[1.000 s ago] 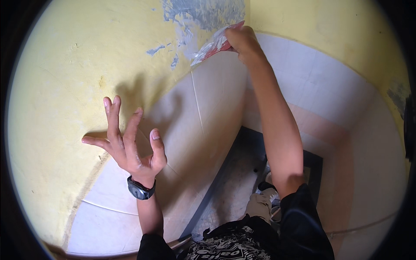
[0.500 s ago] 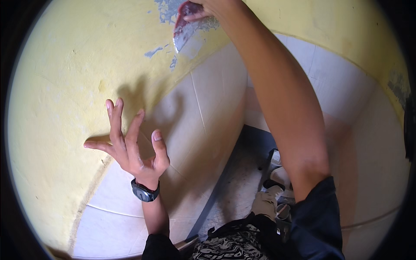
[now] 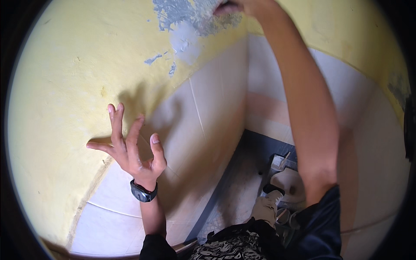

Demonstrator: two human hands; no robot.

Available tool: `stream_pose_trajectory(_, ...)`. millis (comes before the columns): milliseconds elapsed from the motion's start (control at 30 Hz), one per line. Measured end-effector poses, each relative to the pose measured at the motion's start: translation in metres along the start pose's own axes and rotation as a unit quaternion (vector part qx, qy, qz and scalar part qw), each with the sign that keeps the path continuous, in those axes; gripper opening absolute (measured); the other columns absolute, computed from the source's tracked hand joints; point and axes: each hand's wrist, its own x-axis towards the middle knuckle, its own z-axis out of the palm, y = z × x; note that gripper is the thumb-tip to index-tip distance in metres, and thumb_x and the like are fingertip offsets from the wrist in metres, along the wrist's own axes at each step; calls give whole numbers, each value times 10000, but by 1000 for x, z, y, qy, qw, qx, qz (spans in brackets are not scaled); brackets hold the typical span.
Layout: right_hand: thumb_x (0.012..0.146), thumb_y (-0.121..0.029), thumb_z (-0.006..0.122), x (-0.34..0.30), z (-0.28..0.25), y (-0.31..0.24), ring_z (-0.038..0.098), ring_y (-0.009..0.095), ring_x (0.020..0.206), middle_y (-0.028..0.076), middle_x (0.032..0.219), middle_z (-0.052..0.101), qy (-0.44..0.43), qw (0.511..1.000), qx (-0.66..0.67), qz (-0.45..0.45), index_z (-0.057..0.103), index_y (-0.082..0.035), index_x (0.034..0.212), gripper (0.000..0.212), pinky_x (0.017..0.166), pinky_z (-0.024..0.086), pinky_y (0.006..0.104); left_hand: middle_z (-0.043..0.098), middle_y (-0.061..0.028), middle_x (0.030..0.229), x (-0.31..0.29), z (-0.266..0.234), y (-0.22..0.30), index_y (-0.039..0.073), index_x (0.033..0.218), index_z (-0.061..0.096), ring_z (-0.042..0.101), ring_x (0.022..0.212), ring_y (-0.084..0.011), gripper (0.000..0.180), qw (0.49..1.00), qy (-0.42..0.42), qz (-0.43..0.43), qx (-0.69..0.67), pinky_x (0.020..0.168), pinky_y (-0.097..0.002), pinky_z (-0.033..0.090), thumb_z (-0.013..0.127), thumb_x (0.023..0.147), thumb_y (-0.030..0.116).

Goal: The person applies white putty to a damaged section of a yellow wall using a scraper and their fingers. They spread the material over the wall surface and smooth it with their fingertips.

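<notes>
Head view showed several containers low on the right, on the floor (image 3: 236, 177) between the leg (image 3: 263, 210) and the right forearm. Farthest was a small white box (image 3: 276, 163) with a thin stick (image 3: 285, 159) lying slantwise at it. Just beside it stood a round pale tub (image 3: 288, 181), with a dark brown spot inside; what the spot was could not be told. Nearer the body, a small cup (image 3: 283, 216) had a stick-like thing in it, and the sleeve partly hid the things around it.

High on the yellow wall (image 3: 65, 95) was a rough grey patch (image 3: 173, 15), smeared with white along its lower side, with small grey flecks below. Over the patch, near the picture's upper edge, was the right hand (image 3: 238, 7), its fingers bent closely round a scraper (image 3: 222, 8); only a dark reddish part showed, blurred, and its blade could not be made out. The left hand (image 3: 141, 164) held nothing, fingers spread wide and thumb apart, one fingertip seeming to meet the wall. A dark watch (image 3: 144, 192) circled its wrist.

Below the yellow, pale tiles (image 3: 208, 104) covered both walls to the corner, with a peach band (image 3: 268, 108) on the farther one. A dark grey border (image 3: 264, 141) edged the floor.
</notes>
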Motion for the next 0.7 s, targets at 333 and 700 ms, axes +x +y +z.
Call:
stream_pose_trajectory(333, 869, -150, 571, 7, 84, 52, 770, 279, 667, 234, 893, 763, 58, 994, -96, 15, 718, 121, 923, 312, 733, 627, 313, 611, -220, 1408, 3, -3, -1, 61, 1132, 705, 489, 1418, -394, 338, 1000, -12, 0, 4, 1178, -641, -198, 617, 829, 181)
stream_pose_trajectory(700, 945, -163, 581, 17, 97, -31, 755, 358, 900, 257, 1202, 690, 73, 993, -93, -7, 670, 82, 1142, 327, 663, 674, 413, 604, -217, 1419, 5, -5, -6, 71, 1148, 706, 487, 1421, -385, 339, 1000, -7, -1, -5, 1180, -632, -202, 619, 842, 190)
